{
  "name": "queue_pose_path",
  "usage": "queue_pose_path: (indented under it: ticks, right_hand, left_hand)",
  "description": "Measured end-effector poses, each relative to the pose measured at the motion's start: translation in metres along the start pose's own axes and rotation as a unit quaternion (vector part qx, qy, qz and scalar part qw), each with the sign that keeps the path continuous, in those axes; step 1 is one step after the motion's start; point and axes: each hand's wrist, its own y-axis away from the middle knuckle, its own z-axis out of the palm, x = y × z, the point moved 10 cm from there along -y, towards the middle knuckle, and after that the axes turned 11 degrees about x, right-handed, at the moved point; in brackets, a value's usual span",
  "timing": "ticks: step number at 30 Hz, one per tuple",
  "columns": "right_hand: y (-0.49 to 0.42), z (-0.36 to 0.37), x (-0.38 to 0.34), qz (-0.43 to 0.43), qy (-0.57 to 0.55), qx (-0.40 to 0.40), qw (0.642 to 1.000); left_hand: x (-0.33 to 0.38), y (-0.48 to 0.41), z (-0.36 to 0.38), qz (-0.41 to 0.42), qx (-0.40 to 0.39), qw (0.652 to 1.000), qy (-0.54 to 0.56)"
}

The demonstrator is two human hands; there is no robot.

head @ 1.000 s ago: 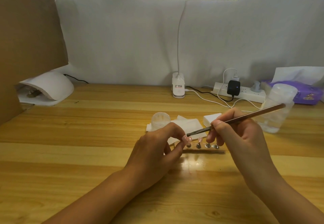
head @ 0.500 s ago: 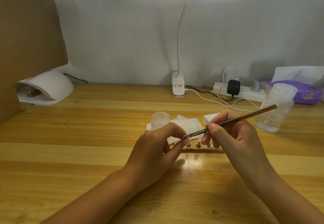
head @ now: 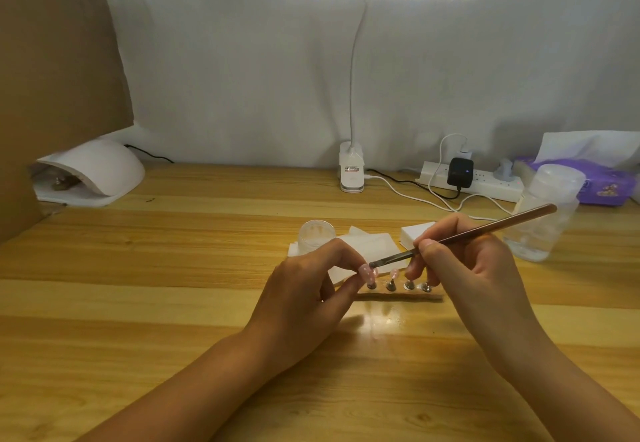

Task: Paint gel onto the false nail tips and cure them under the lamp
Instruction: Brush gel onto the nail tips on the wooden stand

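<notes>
left hand (head: 304,303) fingers pinch end nail tip (head: 367,272) near its peg (head: 371,284); right hand (head: 474,268) fingers pinch brush (head: 464,234); tip likely light, thin, gel-slick; grip peg, not face

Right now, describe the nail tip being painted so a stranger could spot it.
On the pale wooden desk, find the row of metal stands before the white wipes. The pink nail tip is leftmost, the only one pinched by the left hand and touched by the brown brush.
</notes>
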Motion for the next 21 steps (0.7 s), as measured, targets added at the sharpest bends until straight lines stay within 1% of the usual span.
queue_pose_path:
  ticks: [4,6,9,13,21]
  right_hand:
    - [0.0,-0.003,-0.007,-0.024,-0.028,0.004,0.999]
    - [0.002,0.0,-0.013,-0.041,-0.036,-0.013,0.998]
    - [0.005,0.006,-0.016,-0.054,-0.029,-0.034,0.998]
    - [0.005,0.007,-0.015,-0.064,-0.014,-0.021,0.998]
    - [0.009,0.009,-0.017,-0.084,-0.001,-0.024,0.996]
  left_hand:
    - [-0.001,0.0,0.0,-0.004,0.005,1.0,0.012]
    - [-0.002,-0.001,-0.002,-0.015,0.014,1.0,0.022]
    - [-0.005,-0.002,-0.005,-0.039,0.032,0.998,0.036]
    - [-0.008,-0.002,-0.007,-0.067,0.036,0.996,0.053]
    - [-0.008,-0.001,-0.007,-0.074,0.031,0.995,0.055]
